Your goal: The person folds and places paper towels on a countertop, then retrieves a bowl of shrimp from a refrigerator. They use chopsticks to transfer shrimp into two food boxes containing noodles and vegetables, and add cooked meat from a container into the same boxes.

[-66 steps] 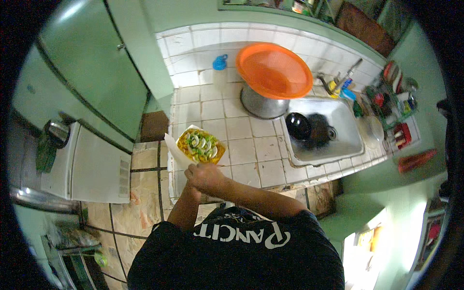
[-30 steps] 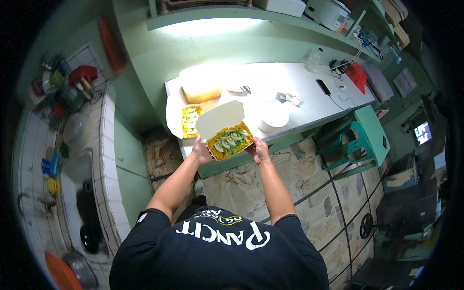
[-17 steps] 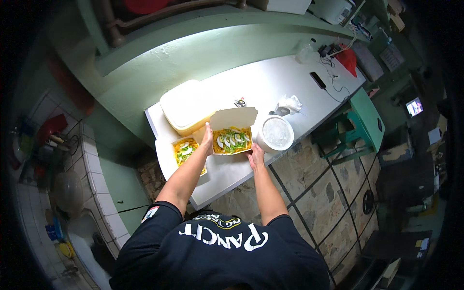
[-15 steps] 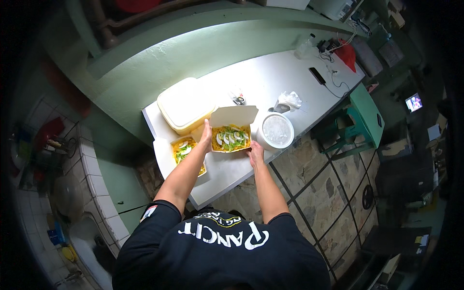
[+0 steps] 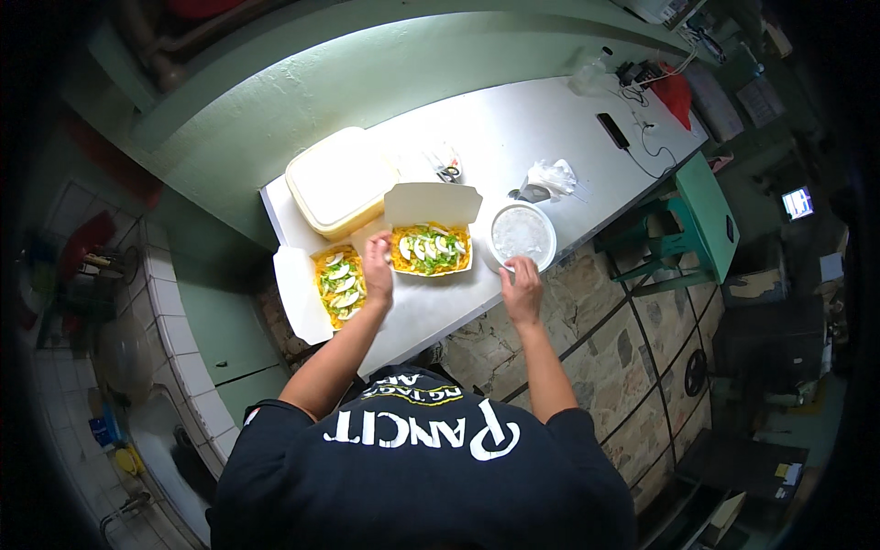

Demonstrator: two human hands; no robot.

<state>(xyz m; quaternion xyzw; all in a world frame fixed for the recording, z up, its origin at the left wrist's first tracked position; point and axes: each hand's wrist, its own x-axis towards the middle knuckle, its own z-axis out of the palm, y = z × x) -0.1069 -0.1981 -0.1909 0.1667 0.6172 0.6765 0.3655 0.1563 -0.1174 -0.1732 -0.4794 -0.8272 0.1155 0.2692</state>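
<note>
An open paperboard box (image 5: 433, 200) of yellow noodles (image 5: 431, 265) topped with egg slices and chopped greens stands on the white table, its lid raised. My left hand (image 5: 377, 270) hovers at its left side, fingers loosely bent and apart, holding nothing I can see. A second open noodle box (image 5: 300, 291) lies to the left, its lid folded out; my left hand partly covers its right edge. At the near rim of a round white tub (image 5: 496, 235), my right hand (image 5: 522, 293) has its bent fingers closed over the edge. The tub's whitish contents look like a plastic-covered surface.
Behind the boxes sits a large cream container (image 5: 341, 174) with a lid. Scissors (image 5: 449, 172) and a crumpled white plastic bag (image 5: 553, 177) lie farther back. A phone (image 5: 611, 130) with a cable, a clear bottle (image 5: 589, 73) and a green stool (image 5: 674, 229) are to the right.
Both hands have let go of the right-hand noodle box, which now rests farther left. My right hand has moved right to the tub's rim; my left hand has drawn slightly left.
</note>
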